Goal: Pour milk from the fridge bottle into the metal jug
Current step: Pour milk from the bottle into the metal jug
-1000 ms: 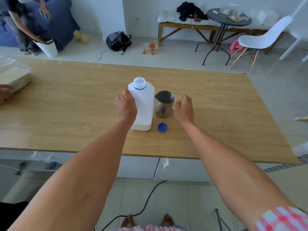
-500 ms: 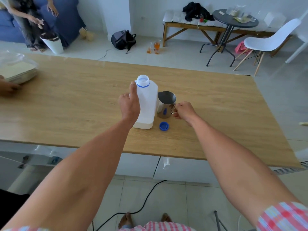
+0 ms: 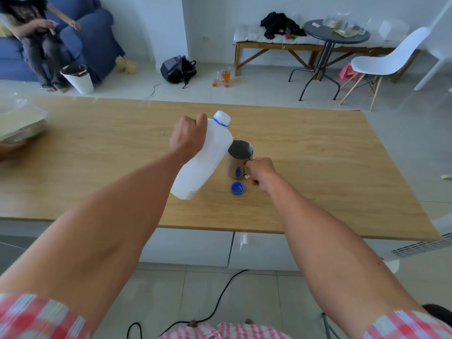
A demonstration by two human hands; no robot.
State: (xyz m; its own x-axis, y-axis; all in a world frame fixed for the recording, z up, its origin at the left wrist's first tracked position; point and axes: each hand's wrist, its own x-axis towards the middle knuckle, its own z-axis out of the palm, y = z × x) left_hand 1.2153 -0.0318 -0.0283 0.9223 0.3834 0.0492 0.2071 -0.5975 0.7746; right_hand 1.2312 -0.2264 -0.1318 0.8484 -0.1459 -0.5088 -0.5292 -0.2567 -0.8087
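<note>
Where it stood upright half a second earlier, the milk bottle (image 3: 204, 157) was now lifted and tilted in the left hand (image 3: 187, 138) — neck above the metal jug (image 3: 239, 159), right hand (image 3: 261, 172) gripping its handle — no pour yet.

Bare table (image 3: 318, 152) lies open right of the jug (image 3: 238, 160); cap (image 3: 237, 187) sits just before it.
</note>
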